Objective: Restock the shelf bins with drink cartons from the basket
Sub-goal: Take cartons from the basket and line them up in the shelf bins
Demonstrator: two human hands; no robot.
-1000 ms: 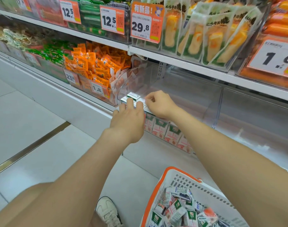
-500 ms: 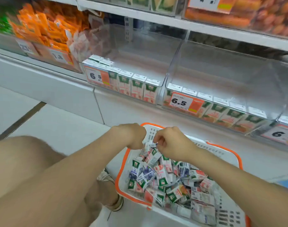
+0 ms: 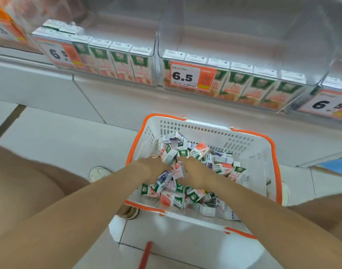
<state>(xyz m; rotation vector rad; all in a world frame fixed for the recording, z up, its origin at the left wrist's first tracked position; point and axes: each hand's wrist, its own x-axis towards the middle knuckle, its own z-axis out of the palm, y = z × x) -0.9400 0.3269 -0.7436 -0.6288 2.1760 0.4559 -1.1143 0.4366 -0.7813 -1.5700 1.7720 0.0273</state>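
Observation:
A white basket with an orange rim (image 3: 205, 126) stands on the floor below the shelf, full of small drink cartons (image 3: 172, 199) in a loose heap. Both my hands are down among them. My left hand (image 3: 154, 168) has its fingertips against a green-and-white carton (image 3: 169, 155); blur hides whether it grips it. My right hand (image 3: 196, 174) lies on the heap with fingers stretched forward and holds nothing. Above, a clear left bin (image 3: 127, 22) holds a front row of pink cartons (image 3: 119, 64). The middle bin (image 3: 244, 32) holds a row of orange cartons (image 3: 249, 88).
Price tags reading 6.5 hang on the bin fronts (image 3: 185, 76). A third bin (image 3: 329, 98) shows at the right edge. My knee (image 3: 20, 187) and shoe (image 3: 98, 171) are left of the basket. A red strip (image 3: 145, 255) lies on the tiled floor nearby.
Both hands left the shelf bin, came down to the basket and now reach deeper into the carton heap. The view has tilted down toward the basket.

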